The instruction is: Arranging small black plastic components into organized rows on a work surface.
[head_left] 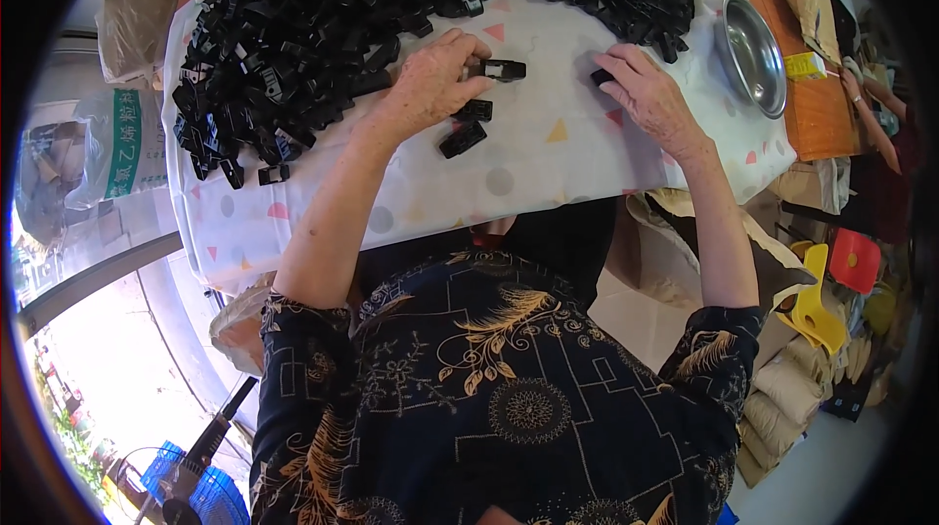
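Observation:
My left hand (437, 82) is closed at the near edge of the heap, with a black plastic part (506, 70) between its thumb and fingertips. To its right, my right hand (647, 99) pinches a smaller black piece (602, 77), mostly covered by the fingers. Just below my left hand, two loose black plastic parts (463, 139) lie close together on the cloth. A large heap of similar black parts (284, 45) curves along the left and far side of the table. What kind of part these are, I cannot make out.
A patterned white cloth (528, 173) covers the table. A shiny metal bowl (753, 55) stands at the right edge, beside a yellow box (805, 66). Another person's arm (869, 114) shows at far right. Plastic bags (112, 148) stand at left; a yellow chair (817, 305) is at lower right.

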Available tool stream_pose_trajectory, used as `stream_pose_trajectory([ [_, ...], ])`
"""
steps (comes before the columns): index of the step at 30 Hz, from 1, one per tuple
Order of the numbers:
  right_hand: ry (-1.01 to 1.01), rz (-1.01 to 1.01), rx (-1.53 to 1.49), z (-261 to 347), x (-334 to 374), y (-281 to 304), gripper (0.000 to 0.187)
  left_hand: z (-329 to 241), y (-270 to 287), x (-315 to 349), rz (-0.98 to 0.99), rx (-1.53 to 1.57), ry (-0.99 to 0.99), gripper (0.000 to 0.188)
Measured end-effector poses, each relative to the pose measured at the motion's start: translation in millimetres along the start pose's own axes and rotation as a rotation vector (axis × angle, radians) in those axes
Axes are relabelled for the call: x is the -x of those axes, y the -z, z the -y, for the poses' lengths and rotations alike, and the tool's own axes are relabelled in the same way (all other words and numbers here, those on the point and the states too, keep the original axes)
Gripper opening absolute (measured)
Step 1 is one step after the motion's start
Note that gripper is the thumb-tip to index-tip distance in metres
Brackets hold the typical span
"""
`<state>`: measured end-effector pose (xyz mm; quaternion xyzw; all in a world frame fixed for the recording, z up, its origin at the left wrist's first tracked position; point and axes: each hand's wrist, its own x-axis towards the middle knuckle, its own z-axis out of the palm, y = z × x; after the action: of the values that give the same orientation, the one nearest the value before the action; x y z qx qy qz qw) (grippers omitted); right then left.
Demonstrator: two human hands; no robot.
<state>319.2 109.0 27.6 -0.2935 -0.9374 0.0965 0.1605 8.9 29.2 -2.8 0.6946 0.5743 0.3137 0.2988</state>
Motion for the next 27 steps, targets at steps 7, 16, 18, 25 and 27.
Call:
stream_pose_trajectory([
  [7, -0.090, -0.095, -0.168, 7.6, 0.7, -11.7, 0.031, 2.8, -6.3, -4.1, -0.042, -0.031, -0.072, 0.031],
  [16, 0.147, -0.241, -0.131, 65.8, -55.8, -53.5, 0.034, -1.2, -5.9, -2.6, 0.030, -0.062, 0.003, 0.031],
  [18, 0.182, -0.219, -0.081, 65.0, -56.3, -58.0, 0.035, -1.9, -6.5, -2.4, 0.028, -0.076, -0.007, 0.031],
  [25, 0.176, -0.236, 0.069, 71.9, -47.8, -61.3, 0.038, 7.1, -8.0, -2.4, -0.043, -0.080, -0.104, 0.033],
  [27, 0.155, -0.256, 0.105, 74.4, -41.7, -61.9, 0.039, 6.5, -9.1, -1.0, -0.036, -0.075, -0.122, 0.033],
])
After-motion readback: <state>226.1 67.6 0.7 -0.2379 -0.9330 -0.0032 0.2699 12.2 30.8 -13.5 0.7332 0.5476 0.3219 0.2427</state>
